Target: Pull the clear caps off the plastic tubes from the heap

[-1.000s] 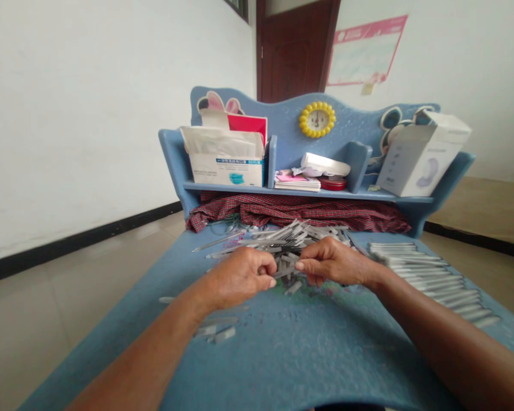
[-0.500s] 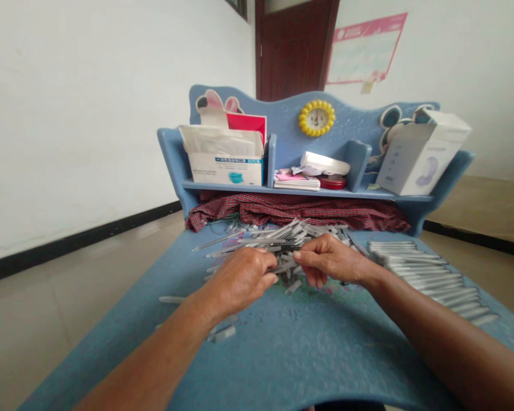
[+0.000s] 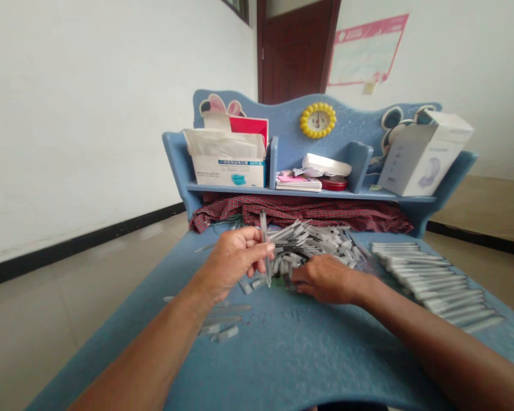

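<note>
My left hand (image 3: pixel 233 257) pinches a clear pen (image 3: pixel 264 228) between thumb and fingers, holding it nearly upright above the table. At the near edge of a heap of clear and grey pen parts (image 3: pixel 325 240), my right hand (image 3: pixel 328 278) reaches down with its fingers drawn together. Its fingertips are partly hidden among the small caps, so what they grip cannot be made out. Several loose caps and barrels (image 3: pixel 227 333) lie beside my left forearm. To the right, many capped pens (image 3: pixel 432 279) are laid side by side in a slanting row.
The blue table (image 3: pixel 282 359) has a raised shelf at its back, with a mask box (image 3: pixel 229 171), papers (image 3: pixel 297 182), a red round tin (image 3: pixel 334 184) and a white carton (image 3: pixel 420 160). A red checked cloth (image 3: pixel 304 211) lies bunched beneath the shelf.
My left hand has lifted away from the heap and now holds the pen upright. My right hand has moved slightly down to the heap's near edge, away from the dark piece it was at.
</note>
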Demonstrator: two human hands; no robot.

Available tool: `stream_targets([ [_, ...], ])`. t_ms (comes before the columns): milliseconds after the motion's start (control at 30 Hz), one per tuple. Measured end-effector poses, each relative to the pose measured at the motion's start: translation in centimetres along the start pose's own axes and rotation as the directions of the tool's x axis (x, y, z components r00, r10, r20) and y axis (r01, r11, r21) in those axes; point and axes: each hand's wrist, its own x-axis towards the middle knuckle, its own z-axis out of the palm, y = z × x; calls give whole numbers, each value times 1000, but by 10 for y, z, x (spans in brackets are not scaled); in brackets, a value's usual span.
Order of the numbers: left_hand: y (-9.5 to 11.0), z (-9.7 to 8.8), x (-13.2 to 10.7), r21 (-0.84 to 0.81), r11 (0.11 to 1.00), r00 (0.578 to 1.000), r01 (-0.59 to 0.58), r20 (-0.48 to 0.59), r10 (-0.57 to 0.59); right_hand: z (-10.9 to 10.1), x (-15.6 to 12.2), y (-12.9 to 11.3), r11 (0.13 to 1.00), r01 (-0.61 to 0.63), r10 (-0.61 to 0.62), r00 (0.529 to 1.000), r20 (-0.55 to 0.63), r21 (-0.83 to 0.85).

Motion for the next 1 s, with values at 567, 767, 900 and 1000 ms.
stream_targets([
  [567, 2, 1, -2, -206, 975, 993, -88, -96, 69, 11, 5, -12, 402, 69, 89, 990, -114, 913],
  [767, 5, 0, -4, -185, 978, 988, -96, -139, 70, 12, 5, -13, 382, 72, 97, 988, -117, 921],
  [900, 1, 1, -2, -192, 978, 992, -82, -111, 61, 13, 5, -13, 378, 91, 105, 984, -141, 921],
  [1000, -3, 3, -1, -198, 977, 995, -79, -75, 65, 13, 6, -14, 374, 87, 128, 981, -144, 923],
])
